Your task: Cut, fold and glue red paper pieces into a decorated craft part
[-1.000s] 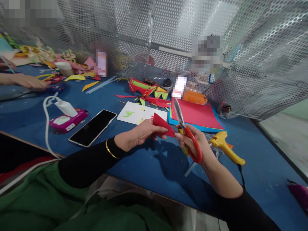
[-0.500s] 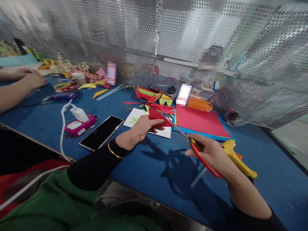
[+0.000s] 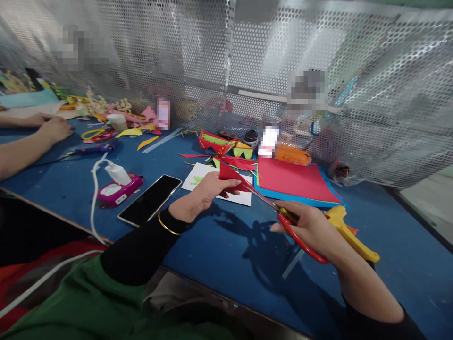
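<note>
My left hand (image 3: pixel 210 189) pinches a small piece of red paper (image 3: pixel 230 175) above a white card (image 3: pixel 193 178) with a green shape on it. My right hand (image 3: pixel 306 224) is closed round the red and yellow handles of the scissors (image 3: pixel 260 196). Their blades reach left to the lower right edge of the red piece. Behind my right hand lies a yellow glue gun (image 3: pixel 354 236). Larger red sheets (image 3: pixel 293 179) rest on blue ones beyond the scissors.
A black phone (image 3: pixel 150 200), a purple socket block (image 3: pixel 122 189) with a white cable and a blue glue gun (image 3: pixel 97 148) lie left. Red-green paper glasses (image 3: pixel 217 143) and scraps lie behind. Another person's hands (image 3: pixel 54 127) rest far left.
The scissor blades sit slightly lower against the red piece, with less of it beyond them. Both hands have barely moved. The other person's hands have shifted slightly in view.
</note>
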Action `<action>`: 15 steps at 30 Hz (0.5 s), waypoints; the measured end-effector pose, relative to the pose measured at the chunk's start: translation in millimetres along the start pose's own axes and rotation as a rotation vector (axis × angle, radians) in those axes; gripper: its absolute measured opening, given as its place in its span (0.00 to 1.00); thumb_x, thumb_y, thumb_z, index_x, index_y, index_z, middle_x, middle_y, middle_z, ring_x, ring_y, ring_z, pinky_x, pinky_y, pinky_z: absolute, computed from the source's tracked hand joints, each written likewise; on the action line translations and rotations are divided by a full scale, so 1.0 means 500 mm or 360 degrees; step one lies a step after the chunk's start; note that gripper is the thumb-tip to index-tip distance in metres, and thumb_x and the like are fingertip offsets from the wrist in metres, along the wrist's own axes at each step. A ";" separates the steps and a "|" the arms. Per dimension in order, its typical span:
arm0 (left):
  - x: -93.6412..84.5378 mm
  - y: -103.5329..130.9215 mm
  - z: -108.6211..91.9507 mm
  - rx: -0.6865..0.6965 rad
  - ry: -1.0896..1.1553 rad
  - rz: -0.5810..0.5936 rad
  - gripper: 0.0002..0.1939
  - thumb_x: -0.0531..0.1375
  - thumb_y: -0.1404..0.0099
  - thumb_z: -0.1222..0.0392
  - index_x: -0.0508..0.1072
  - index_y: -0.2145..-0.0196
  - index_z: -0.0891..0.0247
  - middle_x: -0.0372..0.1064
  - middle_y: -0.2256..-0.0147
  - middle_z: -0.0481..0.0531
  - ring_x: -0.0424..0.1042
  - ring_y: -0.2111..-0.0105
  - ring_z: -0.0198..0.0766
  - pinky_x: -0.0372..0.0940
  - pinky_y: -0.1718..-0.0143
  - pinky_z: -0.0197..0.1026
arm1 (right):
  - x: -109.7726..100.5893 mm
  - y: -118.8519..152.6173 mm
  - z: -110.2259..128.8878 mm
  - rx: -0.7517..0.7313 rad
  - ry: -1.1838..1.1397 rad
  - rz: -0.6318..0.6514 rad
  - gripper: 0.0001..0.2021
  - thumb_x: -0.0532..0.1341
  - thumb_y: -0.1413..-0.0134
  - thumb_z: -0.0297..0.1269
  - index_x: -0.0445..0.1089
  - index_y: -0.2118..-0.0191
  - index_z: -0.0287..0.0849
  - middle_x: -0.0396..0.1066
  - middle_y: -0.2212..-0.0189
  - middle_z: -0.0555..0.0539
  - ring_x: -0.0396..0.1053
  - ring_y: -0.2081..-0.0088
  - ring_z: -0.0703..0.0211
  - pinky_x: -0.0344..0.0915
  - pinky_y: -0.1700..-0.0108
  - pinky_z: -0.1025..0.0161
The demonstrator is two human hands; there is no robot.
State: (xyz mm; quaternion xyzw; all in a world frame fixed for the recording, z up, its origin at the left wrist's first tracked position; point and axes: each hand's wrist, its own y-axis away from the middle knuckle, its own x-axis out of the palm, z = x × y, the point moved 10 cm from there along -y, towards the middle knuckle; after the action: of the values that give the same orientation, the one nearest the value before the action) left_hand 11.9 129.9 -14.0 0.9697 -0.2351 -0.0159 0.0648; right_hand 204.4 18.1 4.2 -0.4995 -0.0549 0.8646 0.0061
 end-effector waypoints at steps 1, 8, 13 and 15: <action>0.004 0.001 0.001 -0.0007 0.0000 0.0021 0.06 0.67 0.39 0.59 0.81 0.67 0.65 0.78 0.71 0.55 0.76 0.71 0.37 0.63 0.70 0.36 | 0.000 0.000 0.004 -0.0002 0.0012 -0.0010 0.24 0.66 0.49 0.58 0.77 0.52 0.48 0.79 0.66 0.45 0.73 0.68 0.50 0.67 0.66 0.57; 0.028 -0.012 0.048 -0.0134 0.0193 0.0178 0.08 0.71 0.42 0.56 0.81 0.66 0.61 0.80 0.69 0.54 0.78 0.69 0.39 0.65 0.68 0.37 | 0.002 0.001 0.031 -0.0106 0.0111 -0.0168 0.24 0.67 0.47 0.56 0.77 0.50 0.47 0.79 0.60 0.43 0.75 0.64 0.49 0.68 0.64 0.58; 0.046 -0.012 0.063 -0.0165 0.0259 0.0278 0.07 0.71 0.42 0.56 0.81 0.66 0.60 0.80 0.67 0.53 0.79 0.66 0.38 0.68 0.63 0.38 | 0.006 0.002 0.037 -0.0138 0.0146 -0.0201 0.22 0.66 0.45 0.56 0.77 0.51 0.48 0.79 0.64 0.45 0.73 0.69 0.53 0.65 0.68 0.60; 0.050 -0.010 0.066 -0.0180 0.0276 0.0291 0.05 0.70 0.41 0.57 0.81 0.67 0.60 0.80 0.68 0.52 0.78 0.67 0.38 0.69 0.63 0.38 | 0.007 0.002 0.038 -0.0143 0.0152 -0.0194 0.21 0.65 0.44 0.56 0.77 0.51 0.48 0.79 0.65 0.45 0.72 0.70 0.54 0.64 0.68 0.60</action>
State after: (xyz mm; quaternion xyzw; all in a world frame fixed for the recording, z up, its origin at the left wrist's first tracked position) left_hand 34.3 118.9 -47.1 0.9367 -0.3148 0.0609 0.1407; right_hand 186.2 15.6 10.4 -0.5356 -0.1235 0.8345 0.0388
